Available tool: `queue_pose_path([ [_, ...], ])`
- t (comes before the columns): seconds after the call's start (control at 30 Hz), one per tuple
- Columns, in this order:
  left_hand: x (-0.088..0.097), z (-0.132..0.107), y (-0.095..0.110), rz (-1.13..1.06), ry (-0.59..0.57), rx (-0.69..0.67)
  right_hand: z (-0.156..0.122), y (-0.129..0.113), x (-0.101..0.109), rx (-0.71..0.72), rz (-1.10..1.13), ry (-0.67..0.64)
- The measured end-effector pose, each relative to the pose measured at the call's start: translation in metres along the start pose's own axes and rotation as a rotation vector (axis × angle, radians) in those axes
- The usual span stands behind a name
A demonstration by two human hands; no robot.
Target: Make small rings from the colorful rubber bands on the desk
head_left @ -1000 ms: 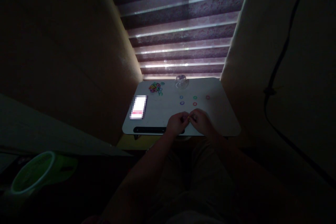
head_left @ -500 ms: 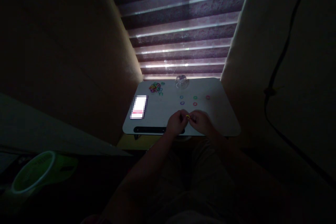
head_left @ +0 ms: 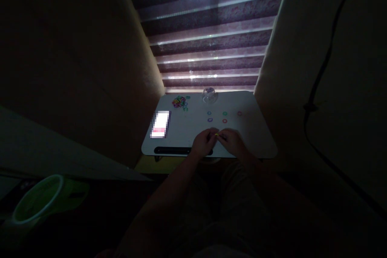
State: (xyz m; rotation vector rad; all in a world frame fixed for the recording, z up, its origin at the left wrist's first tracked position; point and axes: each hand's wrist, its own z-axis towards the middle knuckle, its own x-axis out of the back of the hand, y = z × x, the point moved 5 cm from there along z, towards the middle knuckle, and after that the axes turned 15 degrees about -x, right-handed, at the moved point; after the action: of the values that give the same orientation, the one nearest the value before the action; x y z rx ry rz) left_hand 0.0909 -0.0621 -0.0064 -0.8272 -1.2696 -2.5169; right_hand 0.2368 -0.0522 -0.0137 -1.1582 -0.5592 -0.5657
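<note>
Above the near part of a white table, my left hand and my right hand meet with fingers closed. Both pinch a small yellow ring, which looks like a hair tie; part of it is hidden by fingertips. Just beyond my hands lie a purple hair tie and a red one. Farther back are a blue hair tie, a green one and a pinkish one, set apart from each other.
A pile of mixed-colour hair ties lies at the back left. A clear rounded container stands at the back edge. On the left is a phone with a lit screen; a black slot runs along the front. A green bin is lower left.
The yellow hair tie looks slightly turned or stretched between my fingertips. Both hands stay in nearly the same place; the whole view has shifted very slightly.
</note>
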Motion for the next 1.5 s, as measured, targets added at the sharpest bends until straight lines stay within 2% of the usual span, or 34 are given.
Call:
queue_pose_path([
  [0.1, 0.0, 0.001, 0.003, -0.016, -0.01, -0.022, 0.0, -0.001, 0.0, 0.01, -0.034, 0.012],
  [0.43, -0.002, -0.002, -0.009, 0.031, 0.061, 0.043, -0.001, -0.001, 0.001, -0.017, -0.023, 0.021],
  [0.8, -0.001, -0.001, -0.008, 0.063, 0.102, 0.094, -0.002, -0.005, 0.003, 0.004, 0.0, 0.021],
  [1.07, -0.001, 0.0, -0.001, -0.018, 0.054, 0.018, -0.003, -0.006, 0.004, -0.009, -0.032, 0.033],
  [1.33, -0.002, -0.002, -0.007, 0.049, 0.045, 0.085, -0.003, -0.008, 0.006, 0.003, -0.035, 0.035],
  [1.5, -0.002, -0.002, -0.008, 0.067, 0.061, 0.083, -0.003, -0.006, 0.005, -0.006, -0.023, 0.028],
])
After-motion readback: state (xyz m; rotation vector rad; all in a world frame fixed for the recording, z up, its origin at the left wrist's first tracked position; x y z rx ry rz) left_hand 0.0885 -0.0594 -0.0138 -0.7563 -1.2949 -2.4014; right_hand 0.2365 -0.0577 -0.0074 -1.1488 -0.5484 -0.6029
